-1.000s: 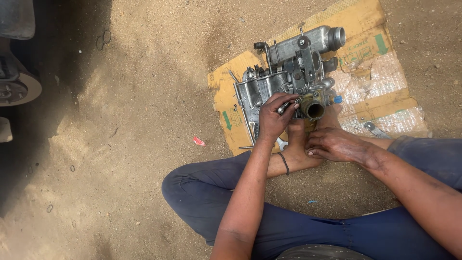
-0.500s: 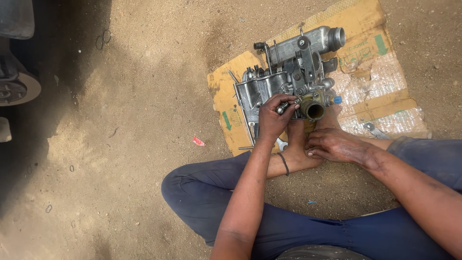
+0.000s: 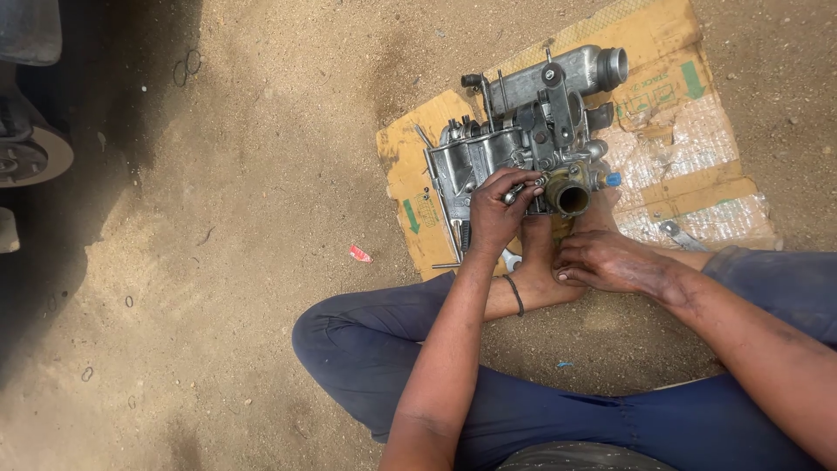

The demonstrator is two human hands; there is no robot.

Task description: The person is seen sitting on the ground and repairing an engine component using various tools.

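One sheet of flattened cardboard (image 3: 410, 166) lies on sandy ground (image 3: 244, 262), bearing a grey metal engine assembly (image 3: 523, 131). Assembly is cast, greasy, studded with bolts and levers; its long axis runs diagonally from lower left to upper right, ending in a cylindrical tube mouth. A brass-coloured round port (image 3: 569, 197) faces the seated person. Left hand (image 3: 497, 209) is closed around a small metal fitting (image 3: 516, 192) beside that port. Right hand (image 3: 606, 260) rests on the person's bare foot (image 3: 540, 262), fingers loosely curled, holding nothing visible.
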